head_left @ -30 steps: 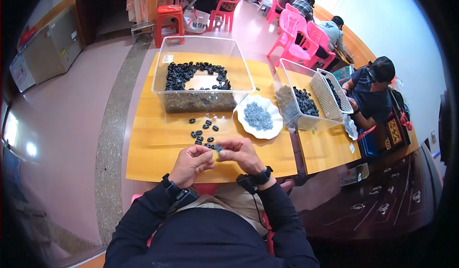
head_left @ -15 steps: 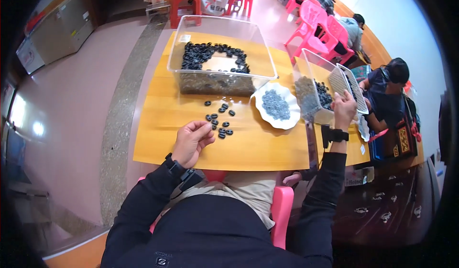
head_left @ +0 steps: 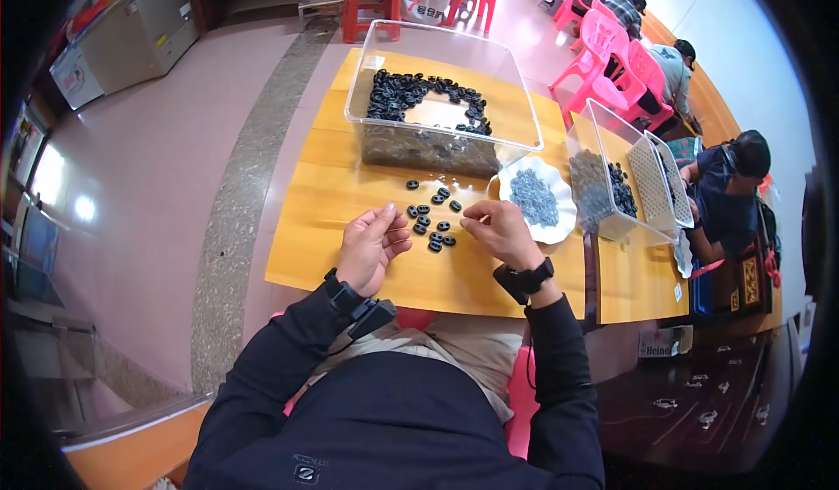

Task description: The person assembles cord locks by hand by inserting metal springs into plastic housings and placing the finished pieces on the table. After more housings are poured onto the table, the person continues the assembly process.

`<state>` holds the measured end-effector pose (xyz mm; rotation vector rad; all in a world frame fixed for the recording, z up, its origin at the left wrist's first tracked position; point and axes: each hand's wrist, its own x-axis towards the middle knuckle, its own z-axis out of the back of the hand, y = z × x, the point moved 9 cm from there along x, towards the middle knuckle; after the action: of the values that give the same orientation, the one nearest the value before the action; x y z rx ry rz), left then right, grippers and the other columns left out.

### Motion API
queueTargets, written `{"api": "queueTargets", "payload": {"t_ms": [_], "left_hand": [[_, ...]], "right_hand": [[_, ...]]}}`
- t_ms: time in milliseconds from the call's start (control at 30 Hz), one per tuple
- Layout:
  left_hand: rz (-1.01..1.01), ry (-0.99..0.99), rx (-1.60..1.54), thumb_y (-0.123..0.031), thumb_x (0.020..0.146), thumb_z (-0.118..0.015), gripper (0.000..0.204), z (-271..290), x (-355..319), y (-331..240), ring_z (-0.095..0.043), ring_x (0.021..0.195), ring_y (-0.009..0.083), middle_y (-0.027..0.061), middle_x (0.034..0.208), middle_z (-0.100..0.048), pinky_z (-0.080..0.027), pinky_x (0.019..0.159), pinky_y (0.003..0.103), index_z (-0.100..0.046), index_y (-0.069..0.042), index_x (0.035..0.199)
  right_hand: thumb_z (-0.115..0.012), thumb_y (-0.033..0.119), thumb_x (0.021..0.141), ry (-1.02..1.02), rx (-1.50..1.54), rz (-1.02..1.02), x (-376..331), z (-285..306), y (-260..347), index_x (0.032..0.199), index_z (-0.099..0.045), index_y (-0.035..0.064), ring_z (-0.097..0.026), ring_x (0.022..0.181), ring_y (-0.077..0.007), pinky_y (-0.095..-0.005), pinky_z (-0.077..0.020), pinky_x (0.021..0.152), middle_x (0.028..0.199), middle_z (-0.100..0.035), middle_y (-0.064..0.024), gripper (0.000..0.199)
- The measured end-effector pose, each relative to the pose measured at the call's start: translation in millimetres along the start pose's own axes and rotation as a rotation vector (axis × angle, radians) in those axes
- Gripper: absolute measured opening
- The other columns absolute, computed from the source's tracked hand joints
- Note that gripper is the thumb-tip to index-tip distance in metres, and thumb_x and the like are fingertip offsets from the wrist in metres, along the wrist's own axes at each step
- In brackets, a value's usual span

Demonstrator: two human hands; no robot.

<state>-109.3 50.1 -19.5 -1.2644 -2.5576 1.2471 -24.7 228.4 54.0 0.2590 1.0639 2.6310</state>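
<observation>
Several small black oval pieces with two holes (head_left: pixel 424 221) lie loose on the yellow wooden table (head_left: pixel 350 158). At their left is my left hand (head_left: pixel 371 243), palm turned inward, fingers loosely curled and apart, with nothing visible in them. From the right my right hand (head_left: pixel 505 235) reaches over the table, its thumb and fingertips drawn together close to the loose pieces. Whatever the right fingertips hold, if anything, is too small to make out. Beside that hand stands a white scalloped dish (head_left: pixel 566 194) of small clear-grey bits.
A large clear tub (head_left: pixel 524 145) of black pieces stands behind the loose ones. Right of the dish is a smaller clear tub (head_left: pixel 642 235) with black and grey pieces, then a white perforated basket (head_left: pixel 648 175). Another person (head_left: pixel 730 197) sits at the far right.
My right hand has come back leftward from above the smaller tub to beside the loose black pieces. My left hand's fingers have loosened. The whole view has shifted slightly.
</observation>
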Motion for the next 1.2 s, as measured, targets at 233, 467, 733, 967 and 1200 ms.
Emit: {"api": "queueTargets", "payload": {"t_ms": [233,467,733,967,1200], "left_hand": [[0.017,0.023,-0.007,-0.028,0.094,-0.057,0.021,-2,0,2,-0.060,0.070,0.0093,0.0002,0.080,-0.060,-0.054,0.065,0.025,-0.058,-0.007,0.092],[0.022,0.003,-0.006,-0.027,0.094,-0.058,0.021,-2,0,-1,-0.059,0.070,0.0091,0.0005,0.080,-0.061,-0.054,0.065,0.025,-0.058,-0.007,0.090],[0.021,-0.001,-0.007,-0.026,0.093,-0.058,0.019,-2,-1,-3,-0.059,0.070,0.0095,0.0009,0.081,-0.061,-0.054,0.065,0.025,-0.058,-0.007,0.090],[0.012,-0.028,-0.012,-0.026,0.093,-0.059,0.019,5,2,-6,-0.059,0.070,0.0096,0.0008,0.081,-0.060,-0.053,0.066,0.025,-0.058,-0.007,0.090],[0.011,-0.021,-0.009,-0.027,0.093,-0.059,0.020,4,2,-7,-0.058,0.070,0.0098,0.0008,0.082,-0.060,-0.053,0.066,0.025,-0.058,-0.007,0.091]], "right_hand": [[-0.063,0.017,0.079,-0.140,-0.368,0.062,19,-8,1,0.089,-0.069,0.0033,-0.063,0.081,-0.0325,-0.0401,-0.0504,0.073,0.085,-0.066,-0.0142,0.018],[-0.064,0.018,0.078,-0.022,-0.385,0.029,22,-13,-8,0.084,-0.068,0.0024,-0.063,0.083,-0.0322,-0.0404,-0.0502,0.075,0.085,-0.065,-0.0148,0.017],[-0.068,0.019,0.076,0.105,-0.289,-0.038,18,-14,-13,0.083,-0.068,0.0024,-0.064,0.079,-0.0306,-0.0380,-0.0507,0.071,0.081,-0.066,-0.0149,0.019],[-0.067,0.012,0.072,0.046,-0.239,0.093,11,-15,15,0.094,-0.069,0.0040,-0.064,0.075,-0.0275,-0.0344,-0.0504,0.069,0.085,-0.066,-0.0116,0.023],[-0.062,0.014,0.076,0.175,-0.371,0.135,12,-31,17,0.097,-0.070,0.0070,-0.063,0.078,-0.0296,-0.0363,-0.0497,0.071,0.085,-0.065,-0.0126,0.023]]}}
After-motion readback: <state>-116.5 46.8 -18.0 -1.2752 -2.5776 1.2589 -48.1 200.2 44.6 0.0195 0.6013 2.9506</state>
